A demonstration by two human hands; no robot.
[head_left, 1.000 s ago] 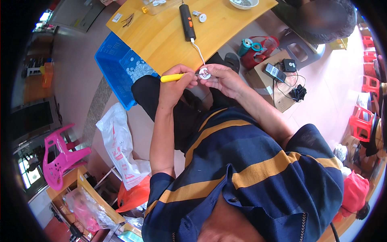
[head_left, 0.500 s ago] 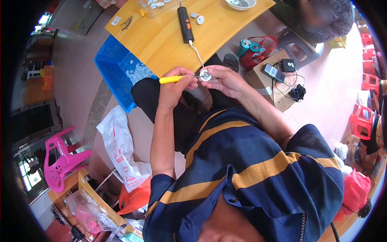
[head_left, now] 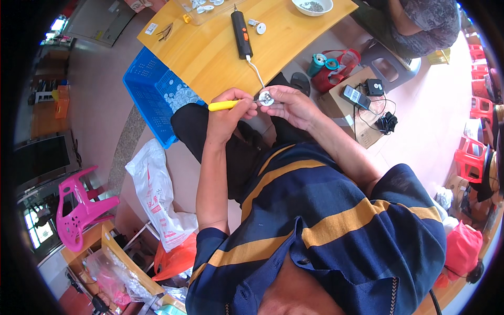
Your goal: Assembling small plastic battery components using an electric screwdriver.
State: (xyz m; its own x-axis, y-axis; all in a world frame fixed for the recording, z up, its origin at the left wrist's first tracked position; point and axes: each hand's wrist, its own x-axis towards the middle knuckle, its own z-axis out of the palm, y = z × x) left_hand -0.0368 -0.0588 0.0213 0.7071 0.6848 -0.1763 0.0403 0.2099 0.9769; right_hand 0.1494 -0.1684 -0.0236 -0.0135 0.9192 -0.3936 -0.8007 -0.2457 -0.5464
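Even daylight is filling the scene brightly, casting only soft shadows under the wooden table (head_left: pixel 220 47) at the upper middle. Fisheye distortion is bending straight edges toward the black circular rim, and detail is softening at the left and lower edges

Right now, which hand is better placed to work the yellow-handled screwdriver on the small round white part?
Left hand: it grips the yellow-handled screwdriver, tip at the round white part that the right hand holds.

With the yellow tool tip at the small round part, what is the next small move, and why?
Probably press the tip in and work it gently. The left hand grips the yellow-handled tool with its tip at the small round white part, which the right hand pinches in the air above the lap.
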